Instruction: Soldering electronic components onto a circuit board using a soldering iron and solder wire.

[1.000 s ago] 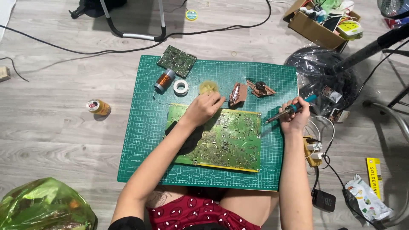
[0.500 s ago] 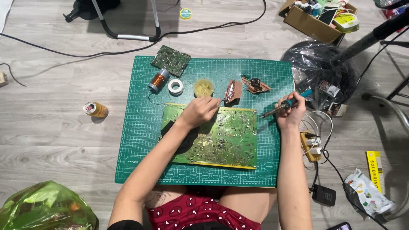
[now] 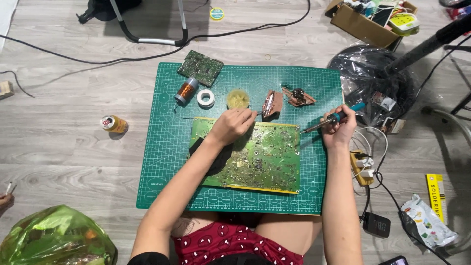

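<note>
1. Grey wood-look floor, with a green gridded cutting mat [image 3: 162, 147] as the workbench and a large green circuit board [image 3: 260, 157] lying flat on its middle.
2. Looks like soldering work on the board's top edge; the iron isn't on a joint yet.
3. Left hand [image 3: 231, 126] rests on the board's upper edge, fingers curled, pinching something thin; can't tell what.
4. Right hand [image 3: 338, 128] grips a blue-handled soldering iron [image 3: 329, 120] pen-style, tip just off the board's right corner.
5. Next move, I'd guess, needs the tip brought steadily onto the spot by the left fingers.
</note>
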